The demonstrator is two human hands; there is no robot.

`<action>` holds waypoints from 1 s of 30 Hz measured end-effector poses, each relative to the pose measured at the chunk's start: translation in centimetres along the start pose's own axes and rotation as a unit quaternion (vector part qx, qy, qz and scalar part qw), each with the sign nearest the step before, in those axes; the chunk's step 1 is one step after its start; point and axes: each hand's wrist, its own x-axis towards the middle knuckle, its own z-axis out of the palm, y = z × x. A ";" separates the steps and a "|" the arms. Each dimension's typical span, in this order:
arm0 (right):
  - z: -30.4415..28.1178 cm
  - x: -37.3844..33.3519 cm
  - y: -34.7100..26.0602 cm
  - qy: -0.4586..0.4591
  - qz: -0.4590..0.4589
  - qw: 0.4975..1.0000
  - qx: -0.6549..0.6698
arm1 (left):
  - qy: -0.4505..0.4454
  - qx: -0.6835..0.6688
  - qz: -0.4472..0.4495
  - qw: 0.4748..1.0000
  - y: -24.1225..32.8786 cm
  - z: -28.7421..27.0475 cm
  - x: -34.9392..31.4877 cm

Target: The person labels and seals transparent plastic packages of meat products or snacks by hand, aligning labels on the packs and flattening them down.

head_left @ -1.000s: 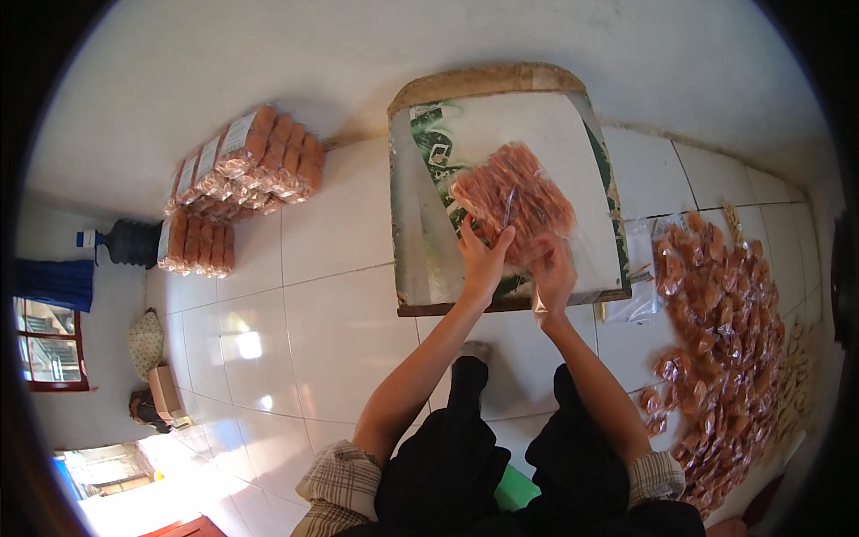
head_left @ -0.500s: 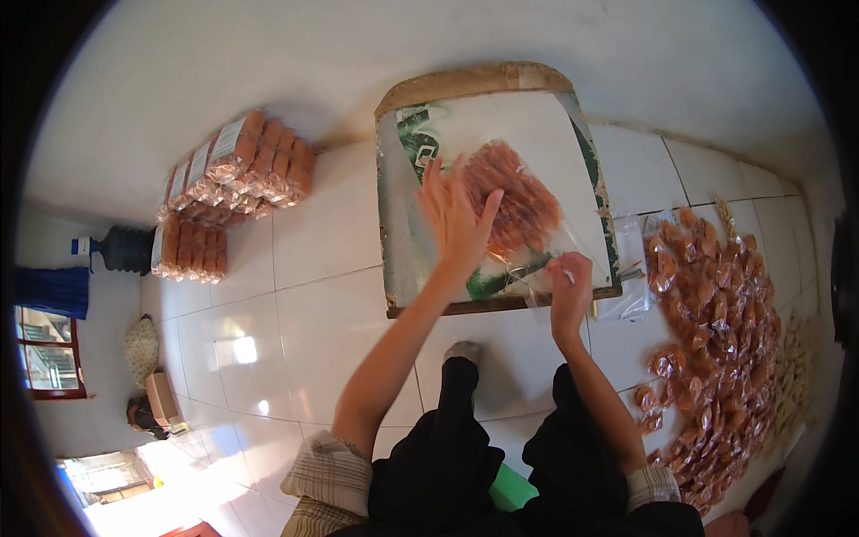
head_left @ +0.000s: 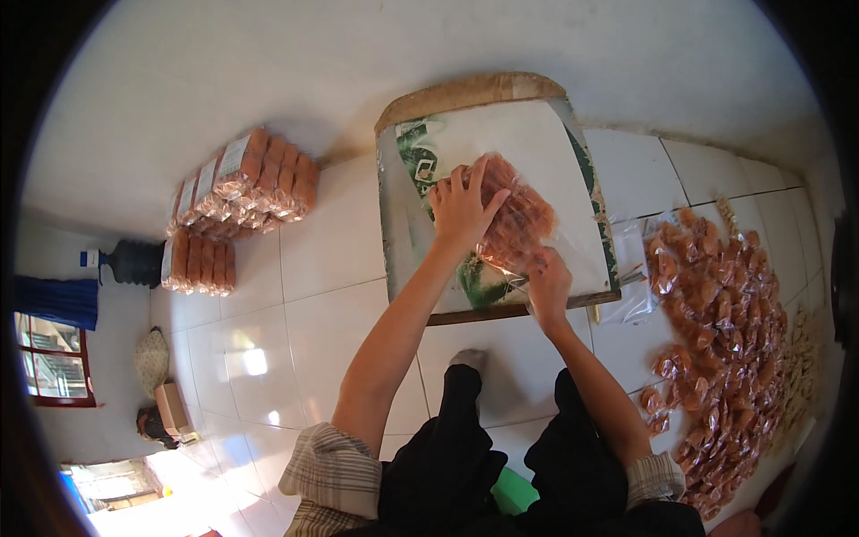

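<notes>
Left hand [head_left: 461, 208] flat, fingers spread on clear bag of orange snacks [head_left: 514, 224] | long axis slanting up-left to down-right on board [head_left: 573, 161] | right hand [head_left: 548, 285] pinching bag's near end | stacked orange packs [head_left: 259, 183] far left

Bare forearms, short plaid sleeves in beige and grey, dark trousers, grey sock on one foot

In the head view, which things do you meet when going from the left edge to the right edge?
Dark water jug → stacks of packed orange snacks → left hand → clear bag of snacks on the board → heap of small wrapped snacks.
</notes>
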 end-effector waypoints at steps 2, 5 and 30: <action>-0.2 -1.0 0.1 0.064 -0.011 0.996 0.054 | 0.027 0.052 0.020 0.998 -0.3 -0.1 0.1; -0.4 -1.1 0.6 0.097 -0.066 0.989 0.091 | 0.085 0.076 0.047 0.992 0.0 0.2 0.7; -0.8 1.0 0.1 0.126 -0.021 0.992 -0.001 | 0.033 0.000 0.069 0.997 0.6 0.4 0.6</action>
